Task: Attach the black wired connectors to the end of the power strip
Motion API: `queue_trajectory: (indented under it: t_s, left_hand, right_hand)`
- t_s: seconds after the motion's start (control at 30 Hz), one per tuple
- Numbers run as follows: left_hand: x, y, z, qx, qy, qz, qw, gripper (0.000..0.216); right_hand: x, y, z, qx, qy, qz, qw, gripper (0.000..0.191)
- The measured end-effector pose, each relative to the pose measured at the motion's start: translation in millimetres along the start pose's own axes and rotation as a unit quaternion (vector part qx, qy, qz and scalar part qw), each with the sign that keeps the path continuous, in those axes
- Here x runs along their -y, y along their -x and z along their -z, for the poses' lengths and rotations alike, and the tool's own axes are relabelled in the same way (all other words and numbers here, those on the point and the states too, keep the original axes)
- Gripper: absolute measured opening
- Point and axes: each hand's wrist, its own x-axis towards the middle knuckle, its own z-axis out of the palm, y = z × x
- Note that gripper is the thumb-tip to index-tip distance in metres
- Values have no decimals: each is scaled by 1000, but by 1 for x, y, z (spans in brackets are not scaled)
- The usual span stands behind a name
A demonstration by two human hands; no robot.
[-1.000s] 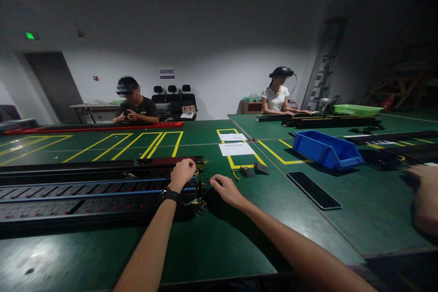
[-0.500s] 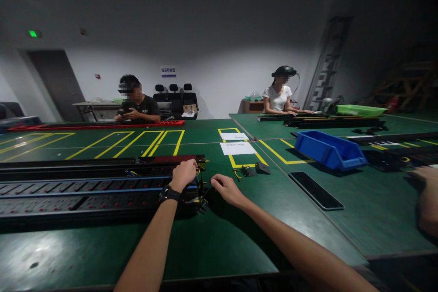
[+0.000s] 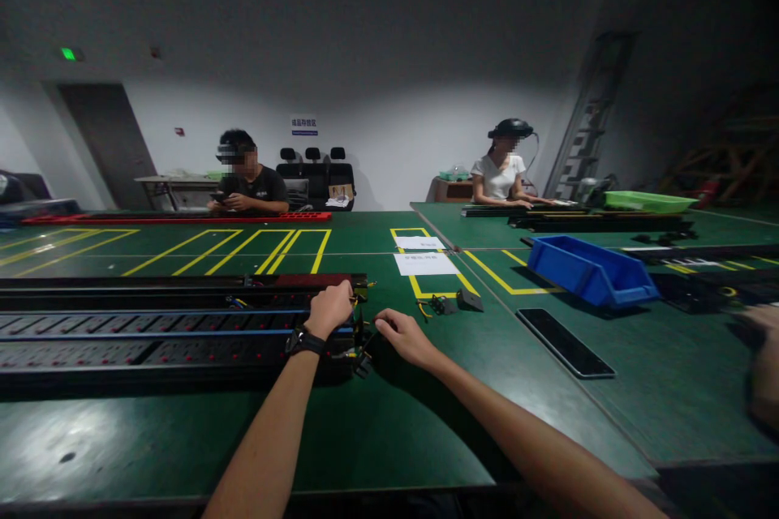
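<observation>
My left hand (image 3: 329,309), with a black watch on the wrist, is closed over the right end of a long black strip assembly (image 3: 152,332) with red dots and blue rails that lies across the green table (image 3: 377,430). Thin yellow and black wires (image 3: 359,357) stick out at that end. My right hand (image 3: 405,335) rests just right of the end with its fingers curled near the wires; what they pinch, if anything, is hidden.
Small black parts (image 3: 450,303) lie near white paper sheets (image 3: 424,263). A blue bin (image 3: 589,269), a flat black strip (image 3: 565,341), a green tray (image 3: 648,199) and a red strip (image 3: 176,219) are further off. Two seated persons work at the far side; another person's arm (image 3: 763,365) enters at right.
My left hand has slid slightly right along the strip's end and my right hand has edged closer to it. The view has shifted a little.
</observation>
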Motion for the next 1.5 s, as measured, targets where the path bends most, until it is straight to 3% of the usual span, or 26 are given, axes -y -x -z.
queue_trajectory:
  t_s: [0.27, 0.37, 0.53, 0.9, 1.17, 1.5]
  left_hand:
    - [0, 2, -2, -13, 9, -15, 1000, 33]
    - [-1, 3, -2, -20, 18, -7, 1000, 34]
    - [0, 4, -3, -27, 20, -12, 999, 36]
    - [3, -1, -12, -47, 26, -12, 998, 31]
    - [3, -2, -13, -46, 35, -21, 998, 31]
    - [2, -1, -13, -61, 24, 2, 998, 30]
  right_hand:
    - [-25, -15, 1, -12, 25, -7, 1000, 36]
    - [-28, -30, -1, 29, 39, 26, 998, 41]
    - [-21, -46, -11, 36, 93, 74, 992, 47]
    - [-23, -43, -14, 45, 132, 71, 988, 51]
    - [-32, -43, -15, -48, 69, 67, 994, 39]
    - [-30, -42, -15, -1, 113, 38, 993, 47]
